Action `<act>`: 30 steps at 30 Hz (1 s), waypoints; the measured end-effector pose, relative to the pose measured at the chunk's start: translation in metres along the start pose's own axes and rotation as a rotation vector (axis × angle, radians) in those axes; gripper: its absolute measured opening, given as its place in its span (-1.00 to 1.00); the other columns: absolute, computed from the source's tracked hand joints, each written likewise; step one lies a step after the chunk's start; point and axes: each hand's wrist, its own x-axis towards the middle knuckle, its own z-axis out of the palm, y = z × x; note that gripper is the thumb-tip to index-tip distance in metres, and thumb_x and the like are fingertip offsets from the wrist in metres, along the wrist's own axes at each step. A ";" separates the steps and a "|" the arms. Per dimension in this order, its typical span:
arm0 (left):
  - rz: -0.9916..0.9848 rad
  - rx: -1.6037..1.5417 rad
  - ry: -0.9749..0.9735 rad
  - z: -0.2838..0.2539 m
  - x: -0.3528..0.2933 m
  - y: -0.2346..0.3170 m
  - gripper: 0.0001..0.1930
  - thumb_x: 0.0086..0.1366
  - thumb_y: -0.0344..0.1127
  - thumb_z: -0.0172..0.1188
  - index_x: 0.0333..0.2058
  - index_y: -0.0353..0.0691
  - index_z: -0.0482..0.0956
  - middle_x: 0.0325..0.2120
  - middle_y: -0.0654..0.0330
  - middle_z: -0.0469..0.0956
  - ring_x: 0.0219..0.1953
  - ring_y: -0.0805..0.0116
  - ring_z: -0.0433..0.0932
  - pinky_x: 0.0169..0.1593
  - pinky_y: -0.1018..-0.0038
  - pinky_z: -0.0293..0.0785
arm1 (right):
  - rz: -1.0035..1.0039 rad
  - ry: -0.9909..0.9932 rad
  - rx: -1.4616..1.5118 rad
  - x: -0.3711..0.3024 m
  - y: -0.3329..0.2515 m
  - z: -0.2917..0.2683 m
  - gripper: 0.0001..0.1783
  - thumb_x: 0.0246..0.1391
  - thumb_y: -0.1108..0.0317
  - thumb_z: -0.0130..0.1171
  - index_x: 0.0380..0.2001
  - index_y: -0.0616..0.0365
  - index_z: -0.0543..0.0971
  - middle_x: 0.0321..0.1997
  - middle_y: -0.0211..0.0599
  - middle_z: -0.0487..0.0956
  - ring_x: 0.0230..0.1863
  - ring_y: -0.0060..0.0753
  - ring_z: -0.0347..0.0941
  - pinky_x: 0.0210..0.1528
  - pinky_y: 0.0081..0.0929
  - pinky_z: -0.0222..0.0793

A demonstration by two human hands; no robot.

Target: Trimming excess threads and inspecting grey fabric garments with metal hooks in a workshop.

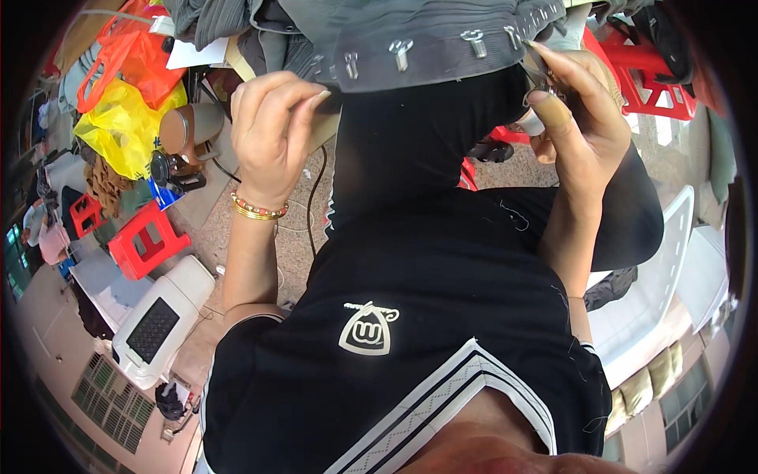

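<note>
A dark grey strip (438, 67) with a glossy, see-through look stretches across the top, above my lap. Several pale T-shaped marks or slots run along it. At its left end is my left hand (272, 126), thumb and fingers pinched together on the edge. My right hand (580, 114) is at the right end, fingers curled round a small silver and whitish object whose kind I cannot make out. My right fingertips come close to the strip's corner. Behind it lies grey ribbed cloth (209, 22), bunched up.
Red (154, 67) and yellow plastic bags (118, 130) lie at the far left. Below them are a red stool (150, 241) and a white machine housing (162, 320). Another red stool (651, 79) stands at the far right. A dark cord (318, 197) crosses the floor.
</note>
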 end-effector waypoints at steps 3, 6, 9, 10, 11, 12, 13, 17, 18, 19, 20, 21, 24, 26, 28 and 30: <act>-0.036 -0.100 0.106 -0.001 0.008 0.004 -0.87 0.14 -0.51 0.30 -0.31 -0.25 0.59 -0.32 0.16 0.56 -0.26 0.24 0.50 -0.16 0.43 0.40 | -0.031 -0.015 -0.037 0.002 -0.006 0.002 -0.57 -0.20 0.56 0.40 -0.13 0.25 0.66 -0.34 -0.39 0.50 -0.31 -0.61 0.41 -0.27 -0.71 0.30; -0.131 -0.275 0.206 -0.008 0.028 0.022 -0.81 0.16 -0.46 0.30 -0.22 -0.29 0.62 -0.26 0.12 0.54 -0.22 0.28 0.50 -0.11 0.48 0.40 | -0.041 -0.005 -0.075 0.001 -0.009 0.001 -0.56 -0.22 0.54 0.43 -0.14 0.22 0.67 -0.33 -0.38 0.51 -0.32 -0.60 0.43 -0.31 -0.71 0.31; -0.024 -0.224 0.126 -0.011 0.060 0.045 -0.79 0.15 -0.45 0.32 -0.21 -0.30 0.65 -0.24 0.13 0.54 -0.21 0.34 0.49 -0.12 0.51 0.39 | -0.018 0.005 -0.062 0.000 -0.010 0.003 -0.56 -0.24 0.53 0.45 -0.15 0.20 0.68 -0.35 -0.40 0.52 -0.34 -0.63 0.42 -0.38 -0.74 0.27; 0.006 -0.207 0.090 -0.010 0.068 0.050 -0.77 0.16 -0.46 0.31 -0.18 -0.33 0.65 -0.22 0.14 0.54 -0.18 0.38 0.48 -0.11 0.52 0.37 | -0.031 -0.004 -0.073 0.000 -0.010 0.002 -0.55 -0.24 0.53 0.45 -0.15 0.18 0.68 -0.36 -0.41 0.52 -0.35 -0.64 0.42 -0.41 -0.74 0.24; 0.024 -0.227 0.058 -0.006 0.075 0.050 -0.74 0.08 -0.46 0.37 -0.21 -0.28 0.67 -0.26 0.17 0.55 -0.19 0.38 0.50 -0.11 0.51 0.39 | -0.037 -0.002 -0.080 0.000 -0.010 0.002 -0.55 -0.24 0.52 0.45 -0.15 0.17 0.68 -0.36 -0.41 0.52 -0.36 -0.65 0.41 -0.42 -0.74 0.23; 0.024 -0.185 0.016 -0.003 0.080 0.054 -0.74 0.06 -0.47 0.38 -0.21 -0.26 0.68 -0.27 0.19 0.55 -0.20 0.38 0.51 -0.11 0.51 0.39 | -0.043 -0.002 -0.085 -0.001 -0.010 0.001 -0.55 -0.24 0.52 0.45 -0.14 0.16 0.68 -0.37 -0.42 0.53 -0.36 -0.65 0.41 -0.43 -0.74 0.22; 0.022 -0.142 -0.026 0.000 0.084 0.058 -0.74 0.04 -0.48 0.39 -0.22 -0.24 0.69 -0.28 0.20 0.56 -0.21 0.38 0.52 -0.11 0.51 0.40 | -0.037 -0.001 -0.082 -0.002 -0.010 0.000 -0.55 -0.24 0.51 0.45 -0.14 0.15 0.69 -0.36 -0.41 0.53 -0.37 -0.65 0.40 -0.44 -0.74 0.21; -0.186 -0.180 -0.065 0.000 0.091 0.072 -0.77 0.05 -0.51 0.37 -0.26 -0.22 0.70 -0.32 0.20 0.57 -0.26 0.41 0.53 -0.16 0.52 0.42 | -0.040 0.012 -0.096 0.000 -0.010 -0.003 -0.56 -0.23 0.52 0.44 -0.15 0.16 0.69 -0.36 -0.39 0.53 -0.37 -0.65 0.40 -0.44 -0.74 0.20; -0.185 -0.180 -0.065 0.001 0.091 0.071 -0.77 0.05 -0.51 0.37 -0.26 -0.22 0.70 -0.32 0.20 0.57 -0.26 0.41 0.53 -0.16 0.52 0.42 | -0.041 0.013 -0.096 0.003 -0.009 -0.004 -0.56 -0.23 0.52 0.44 -0.15 0.16 0.69 -0.36 -0.39 0.53 -0.37 -0.65 0.40 -0.44 -0.74 0.20; -0.171 -0.198 -0.030 0.004 0.089 0.069 -0.80 0.07 -0.52 0.36 -0.28 -0.24 0.69 -0.33 0.20 0.57 -0.28 0.43 0.53 -0.18 0.53 0.42 | -0.122 -0.014 -0.128 0.007 -0.008 -0.005 -0.55 -0.23 0.53 0.45 -0.14 0.16 0.69 -0.36 -0.39 0.53 -0.37 -0.66 0.40 -0.44 -0.74 0.20; -0.161 -0.214 0.006 0.006 0.088 0.067 -0.83 0.08 -0.53 0.35 -0.30 -0.25 0.69 -0.33 0.20 0.57 -0.29 0.44 0.53 -0.21 0.55 0.43 | -0.203 -0.045 -0.157 0.011 -0.007 -0.005 -0.55 -0.23 0.53 0.45 -0.14 0.15 0.69 -0.36 -0.40 0.52 -0.37 -0.66 0.40 -0.44 -0.75 0.20; -0.164 -0.212 0.007 0.008 0.088 0.067 -0.83 0.08 -0.53 0.35 -0.30 -0.25 0.69 -0.33 0.20 0.57 -0.29 0.44 0.53 -0.21 0.55 0.43 | -0.203 -0.048 -0.155 0.012 -0.010 -0.005 -0.55 -0.23 0.53 0.45 -0.14 0.15 0.69 -0.36 -0.40 0.52 -0.37 -0.66 0.40 -0.44 -0.75 0.20; -0.021 -0.151 0.083 0.011 0.087 0.068 -0.89 0.13 -0.55 0.30 -0.33 -0.30 0.66 -0.31 0.19 0.57 -0.29 0.47 0.53 -0.23 0.57 0.44 | -0.112 -0.064 -0.172 0.019 -0.018 -0.001 -0.55 -0.22 0.54 0.44 -0.13 0.13 0.69 -0.37 -0.41 0.51 -0.37 -0.66 0.40 -0.42 -0.75 0.23; -0.172 -0.339 0.079 0.012 0.082 0.069 -0.93 0.21 -0.56 0.23 -0.31 -0.36 0.60 -0.28 0.19 0.56 -0.24 0.49 0.52 -0.16 0.59 0.44 | -0.163 -0.091 -0.183 0.024 -0.020 0.000 -0.55 -0.20 0.55 0.43 -0.11 0.11 0.68 -0.38 -0.41 0.50 -0.36 -0.66 0.40 -0.40 -0.75 0.25; -0.198 -0.461 0.101 0.017 0.077 0.059 -0.93 0.25 -0.56 0.19 -0.28 -0.37 0.58 -0.26 0.19 0.56 -0.21 0.49 0.52 -0.12 0.60 0.43 | -0.198 -0.124 -0.209 0.030 -0.021 0.000 -0.57 -0.16 0.57 0.40 -0.10 0.17 0.67 -0.36 -0.42 0.48 -0.40 -0.69 0.37 -0.43 -0.77 0.21; -0.218 -0.575 0.116 0.018 0.075 0.055 -0.92 0.30 -0.55 0.14 -0.25 -0.38 0.56 -0.24 0.18 0.56 -0.18 0.50 0.51 -0.07 0.61 0.41 | -0.235 -0.149 -0.227 0.034 -0.025 -0.002 -0.58 -0.12 0.59 0.36 -0.09 0.23 0.65 -0.34 -0.42 0.46 -0.43 -0.72 0.35 -0.46 -0.79 0.17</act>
